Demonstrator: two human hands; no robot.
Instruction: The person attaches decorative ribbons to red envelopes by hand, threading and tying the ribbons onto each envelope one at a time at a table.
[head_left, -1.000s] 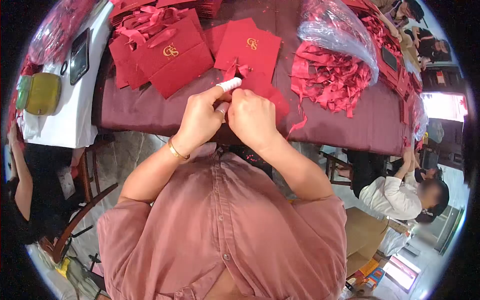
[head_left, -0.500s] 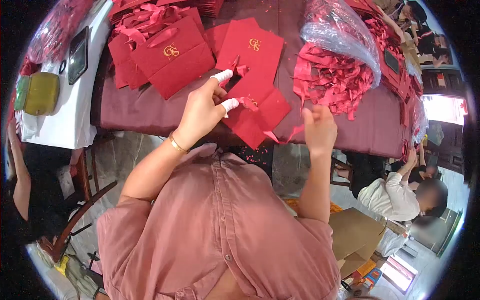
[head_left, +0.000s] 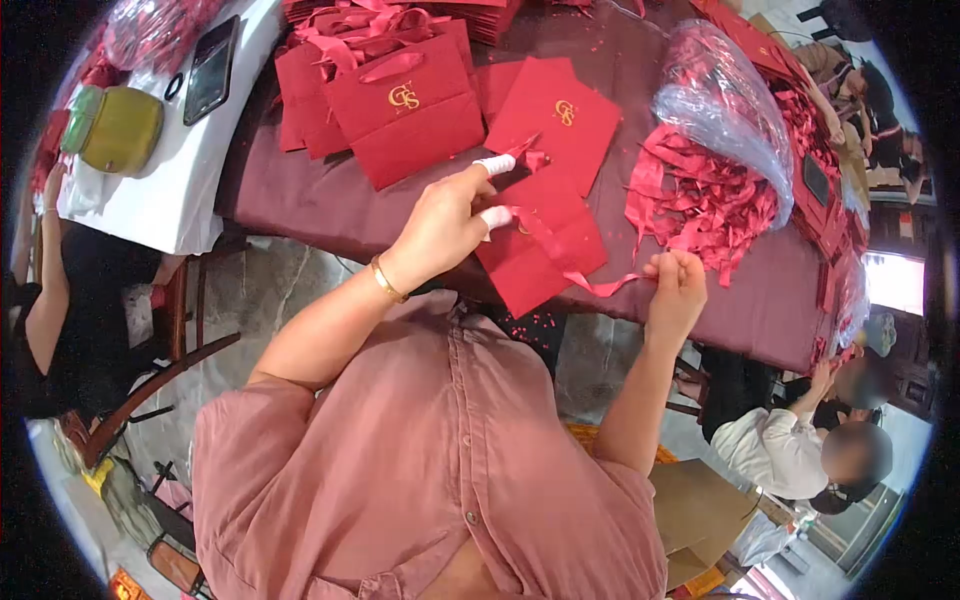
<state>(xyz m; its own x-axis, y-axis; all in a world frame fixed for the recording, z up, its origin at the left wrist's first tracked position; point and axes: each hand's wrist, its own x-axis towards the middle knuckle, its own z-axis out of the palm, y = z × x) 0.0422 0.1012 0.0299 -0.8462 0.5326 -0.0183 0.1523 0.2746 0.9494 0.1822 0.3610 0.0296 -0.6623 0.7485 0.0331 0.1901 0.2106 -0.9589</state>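
My left hand [head_left: 445,220], its thumb and index finger wrapped in white tape, grips a red paper bag [head_left: 560,235] at its upper left edge. The other left fingers curl behind, partly hidden. A red ribbon [head_left: 600,289] runs from beside my left thumb across the bag's front to my right hand [head_left: 678,290], whose fingertips are pinched on its end. Another short red piece pokes out by my left index finger. Beyond lies a flat red bag [head_left: 565,115] with a gold monogram.
Bags with ribbon handles [head_left: 405,120] are piled at back left. Loose ribbons [head_left: 690,190] spill from a clear plastic bag [head_left: 725,110] on the right. On the white-covered table at left are a phone [head_left: 212,70] and a green-lidded jar [head_left: 115,130]. People sit at both sides.
My right hand has drawn the ribbon out to the right and slightly down, leaving a longer stretch between the bag and its fingers. The camera view has shifted; my left hand keeps its grip.
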